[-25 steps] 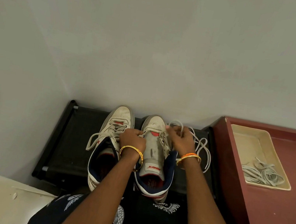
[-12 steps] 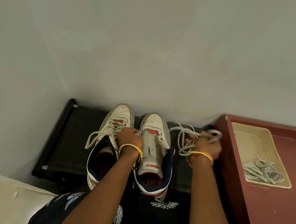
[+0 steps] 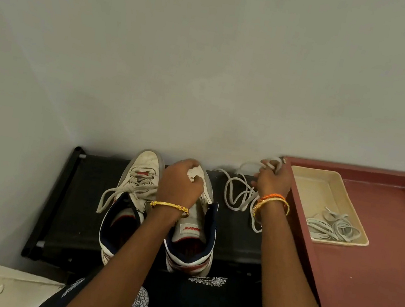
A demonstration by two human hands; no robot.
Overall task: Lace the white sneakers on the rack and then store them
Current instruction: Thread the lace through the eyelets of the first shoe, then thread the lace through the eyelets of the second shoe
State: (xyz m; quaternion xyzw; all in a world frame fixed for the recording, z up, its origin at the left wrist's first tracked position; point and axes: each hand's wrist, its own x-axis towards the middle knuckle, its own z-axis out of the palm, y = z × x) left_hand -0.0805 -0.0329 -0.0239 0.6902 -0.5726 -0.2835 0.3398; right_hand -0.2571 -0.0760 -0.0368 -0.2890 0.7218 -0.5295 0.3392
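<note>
White lace (image 3: 236, 193) now drawn far right by the right hand (image 3: 273, 179) gripping it; left hand (image 3: 180, 184) holds the right sneaker (image 3: 194, 234), pulling slack through.

The only lettering is a red brand mark on the white tongue label (image 3: 190, 228) of the right sneaker (image 3: 192, 244); it is too small and blurred to read for certain. No numbers or signs show.
</note>
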